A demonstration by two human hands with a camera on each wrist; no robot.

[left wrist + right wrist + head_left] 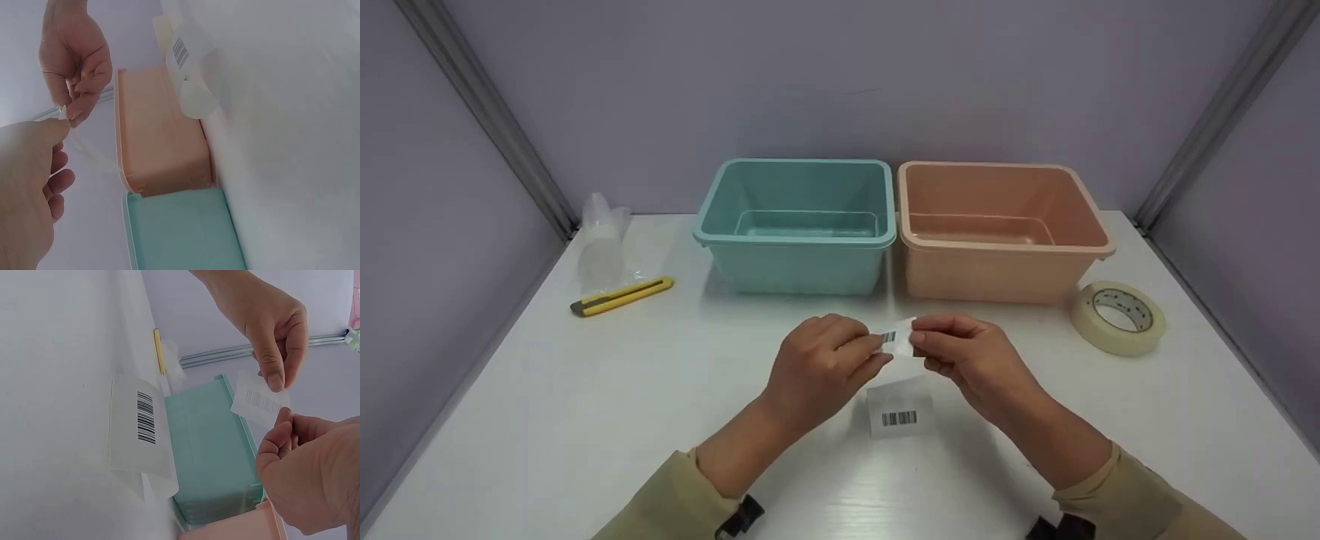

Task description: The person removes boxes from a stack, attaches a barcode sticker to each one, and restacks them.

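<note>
Both hands pinch one small barcode label [894,336] between them: left hand [821,365], right hand [971,360], raised over white table [547,405], lilac walls behind. Second barcode sheet [898,409] lies flat just beneath. Teal bin [797,225] beyond label.

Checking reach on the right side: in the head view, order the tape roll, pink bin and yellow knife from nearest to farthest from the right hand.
From the right hand:
1. Pink bin, just behind it.
2. Tape roll, farther right.
3. Yellow knife, far left.
</note>
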